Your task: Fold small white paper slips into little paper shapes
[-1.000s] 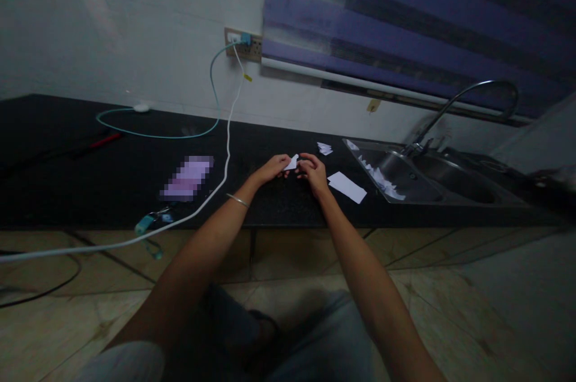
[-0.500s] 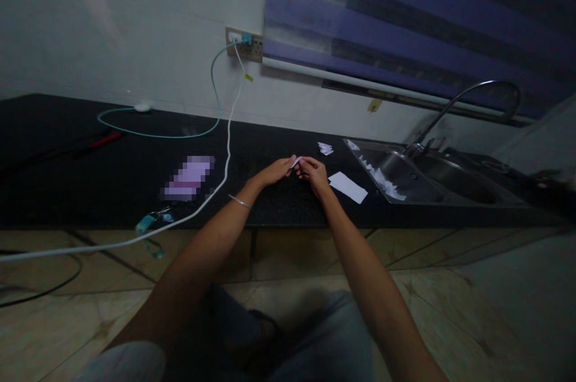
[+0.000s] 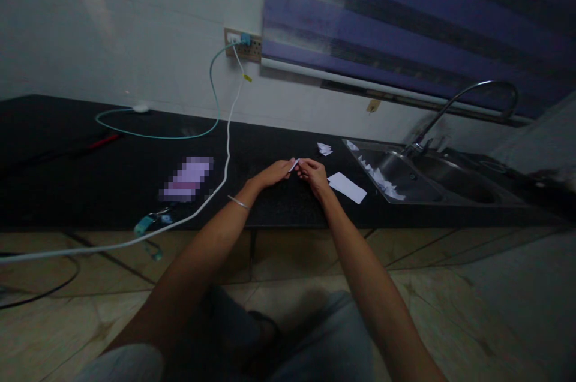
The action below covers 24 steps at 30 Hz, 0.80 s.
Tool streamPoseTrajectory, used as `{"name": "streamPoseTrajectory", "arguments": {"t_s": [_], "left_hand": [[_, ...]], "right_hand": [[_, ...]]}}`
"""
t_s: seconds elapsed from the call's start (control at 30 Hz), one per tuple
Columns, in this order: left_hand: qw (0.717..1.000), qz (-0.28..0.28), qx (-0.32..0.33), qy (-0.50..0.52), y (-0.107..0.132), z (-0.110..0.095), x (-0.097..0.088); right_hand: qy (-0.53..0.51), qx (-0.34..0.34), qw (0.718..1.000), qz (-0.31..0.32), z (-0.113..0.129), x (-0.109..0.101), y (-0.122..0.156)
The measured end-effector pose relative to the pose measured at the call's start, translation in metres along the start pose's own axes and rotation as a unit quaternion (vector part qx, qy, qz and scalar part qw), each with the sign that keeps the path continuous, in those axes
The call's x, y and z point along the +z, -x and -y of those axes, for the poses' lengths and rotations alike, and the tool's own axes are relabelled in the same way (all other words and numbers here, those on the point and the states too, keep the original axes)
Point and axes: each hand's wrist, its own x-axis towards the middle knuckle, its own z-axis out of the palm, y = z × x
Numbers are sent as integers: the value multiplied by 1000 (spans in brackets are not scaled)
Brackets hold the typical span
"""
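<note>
A small folded piece of white paper [image 3: 294, 164] sits between my two hands over the black countertop [image 3: 270, 208]. My left hand [image 3: 275, 173] is closed on its left side. From the right, the fingers of my right hand [image 3: 312, 173] pinch it. Just right of that wrist lies a flat stack of white paper pieces [image 3: 347, 186]. Behind my right hand is a little group of folded white papers [image 3: 324, 149]. A row of more folded papers [image 3: 382, 182] lies along the left side of the sink.
A double steel sink [image 3: 438, 190] with a curved faucet [image 3: 468, 88] is on the right. A white cable [image 3: 228, 148] crosses the counter left of my arms. Further left are a blurred-out pinkish item [image 3: 188, 179], a teal lanyard [image 3: 144, 224] and a teal cable [image 3: 171, 137].
Both hands stay in nearly the same place. The folded paper between them shows slightly more, and the right fingers have shifted a little. The camera view has moved slightly.
</note>
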Motion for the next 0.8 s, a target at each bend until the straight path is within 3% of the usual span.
{"name": "streamPoseTrajectory", "arguments": {"t_s": [0.37, 0.8], "left_hand": [[999, 18, 3, 38, 6, -10, 0], [1000, 18, 1, 8, 3, -3, 1]], "right_hand": [[-7, -8, 1000, 1, 0, -1, 0], [6, -6, 1000, -4, -1, 0, -1]]}}
